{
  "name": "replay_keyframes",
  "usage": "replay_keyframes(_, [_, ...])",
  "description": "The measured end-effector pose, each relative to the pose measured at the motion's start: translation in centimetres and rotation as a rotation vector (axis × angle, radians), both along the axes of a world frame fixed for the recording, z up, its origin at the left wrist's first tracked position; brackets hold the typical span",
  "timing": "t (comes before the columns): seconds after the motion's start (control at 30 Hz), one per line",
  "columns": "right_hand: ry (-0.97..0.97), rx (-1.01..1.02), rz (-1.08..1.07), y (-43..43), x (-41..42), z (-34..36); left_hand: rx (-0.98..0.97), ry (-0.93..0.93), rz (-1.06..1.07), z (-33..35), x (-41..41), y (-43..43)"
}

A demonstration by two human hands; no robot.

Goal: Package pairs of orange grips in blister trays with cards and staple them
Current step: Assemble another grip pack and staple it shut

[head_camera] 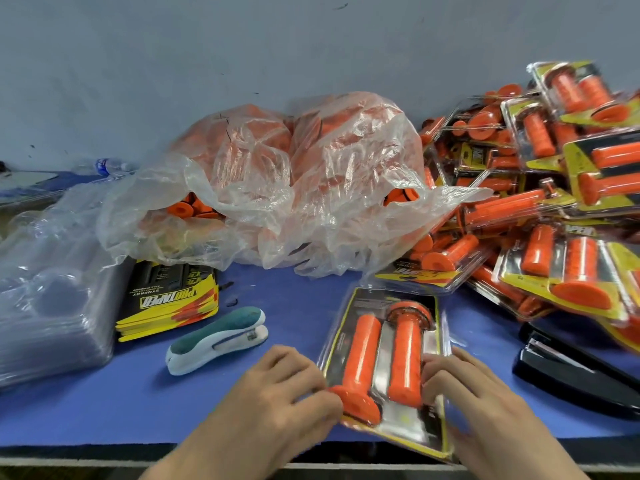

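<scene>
**Item: blister tray with one pair of orange grips, held in both hands**

- Landmark: the blister tray [384, 362] lies on the blue table top [104, 403], and its near end reaches over the table's front edge.
- Contents: two orange grips side by side. The left grip [360, 362] has its flange toward the person. The right grip [407, 355] has its flange at the far end. A black and yellow card [337, 355] sits behind them.
- Left hand [277, 386]: fingers curled, gripping the tray's left edge beside the near flange.
- Right hand [474, 393]: fingers curled, holding the tray's right edge and touching the right grip.
- Left of the tray, near: a teal and white stapler [216, 339] lying on its side.
- Further left: a stack of printed cards [169, 299], then a stack of clear empty trays [48, 296].
- Beyond the tray: a crumpled clear plastic bag [284, 181] of loose orange grips, against the grey wall [311, 46].
- Right of the tray, near: a black stapler [571, 375].
- Right of and beyond the tray: a heap of filled packs [554, 202].
- Far left of the tray, by the wall: a water bottle [107, 166].
</scene>
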State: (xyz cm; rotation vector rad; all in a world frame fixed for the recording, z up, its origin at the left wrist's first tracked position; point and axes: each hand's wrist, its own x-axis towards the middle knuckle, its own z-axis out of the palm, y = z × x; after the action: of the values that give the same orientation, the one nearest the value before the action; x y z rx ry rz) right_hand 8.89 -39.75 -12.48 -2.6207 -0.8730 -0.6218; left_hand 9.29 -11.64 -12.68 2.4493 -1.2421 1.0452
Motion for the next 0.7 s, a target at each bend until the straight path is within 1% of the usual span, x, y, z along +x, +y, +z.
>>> replay_keyframes(0.07, [0.029, -0.010, 0.024, -0.5, -1.0, 0.8, -0.002, 0.005, -0.031, -0.5, -1.3, -1.0])
replay_keyframes(0.13, [0.145, -0.046, 0.017, -0.5, -2.1, 1.4, 0.013, -0.010, -0.014, -0.7, -2.1, -1.7])
replay_keyframes(0.17, [0.164, -0.021, -0.028, -0.3, -2.5, 1.5, 0.023, -0.024, 0.005, -0.7, -2.3, -1.9])
replay_keyframes(0.23, [0.148, 0.137, 0.008, -0.1, -3.3, 1.0, 0.029, -0.040, 0.035, -0.4, -2.4, -2.2])
replay_keyframes(0.27, [0.124, 0.141, -0.040, 0.1, -3.5, 1.0, 0.032, -0.040, 0.041, -0.4, -2.5, -2.5])
replay_keyframes(0.3, [0.173, 0.057, -0.039, 0.4, -4.0, 1.5, 0.037, -0.038, 0.039, -0.4, -2.6, -2.9])
replay_keyframes(0.33, [0.198, 0.035, -0.045, 0.5, -4.1, 1.5, 0.038, -0.034, 0.028, -0.6, -2.8, -3.5])
replay_keyframes(0.4, [0.194, -0.049, -0.052, -0.4, -4.0, 1.0, 0.013, -0.026, -0.019, -1.0, -2.8, -4.4])
replay_keyframes(0.47, [0.252, 0.014, -0.076, -0.8, -3.3, 2.0, -0.023, 0.005, -0.096, -1.3, -2.4, -5.1])
replay_keyframes(0.5, [0.242, 0.018, -0.083, -1.0, -2.9, 1.8, -0.038, 0.027, -0.133, -1.4, -2.0, -5.1])
replay_keyframes(0.57, [0.083, 0.023, -0.007, -1.7, -2.3, 0.9, -0.040, 0.076, -0.187, -1.2, -1.1, -5.0])
replay_keyframes(0.6, [0.030, 0.009, -0.002, -1.9, -2.2, 0.8, -0.025, 0.108, -0.202, -1.0, -0.8, -4.9])
replay_keyframes(0.7, [-0.011, 0.013, -0.017, -2.7, -2.2, 0.8, 0.049, 0.193, -0.189, -0.4, 0.0, -4.8])
